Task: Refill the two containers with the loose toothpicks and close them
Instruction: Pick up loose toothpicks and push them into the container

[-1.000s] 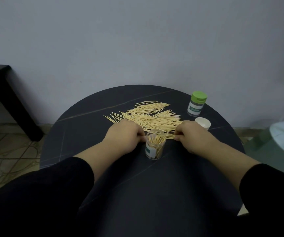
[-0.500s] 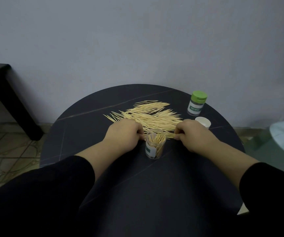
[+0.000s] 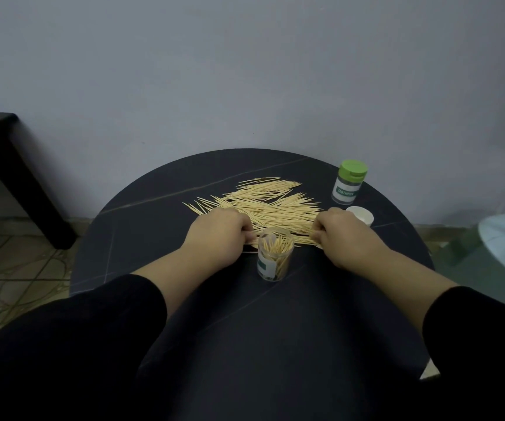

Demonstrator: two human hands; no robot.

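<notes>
Head view — round dark table [image 3: 142, 214] (toothpicks [image 3: 260, 205] strewn), grey wall [image 3: 245, 71], tiled floor [image 3: 17, 268]

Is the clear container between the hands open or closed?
Open: the clear container has no lid; toothpicks stand inside its bare mouth.

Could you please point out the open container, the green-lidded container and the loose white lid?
open container [image 3: 277, 262], head view, clear side wall
green-lidded container [image 3: 348, 189], head view, white label
loose white lid [image 3: 361, 213], head view, top face
</notes>
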